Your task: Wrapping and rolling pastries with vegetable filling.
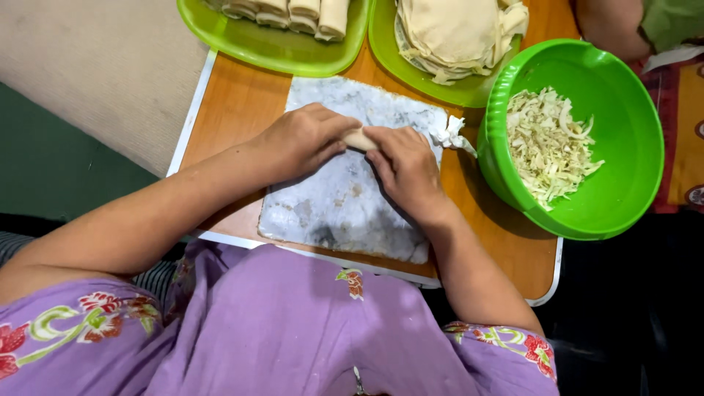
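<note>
I see both hands curled down over a pale pastry roll (359, 138) near the far edge of the floured white board (345, 205), the left hand (304, 141) and right hand (402, 167) pressing its two ends with fingers bent, so the wrapper stays tight around its filling. The green bowl of shredded cabbage (550, 147) sits at the table's right edge. The wrapper stack (455, 33) and finished rolls (293, 15) line the far edge, within reach.
</note>
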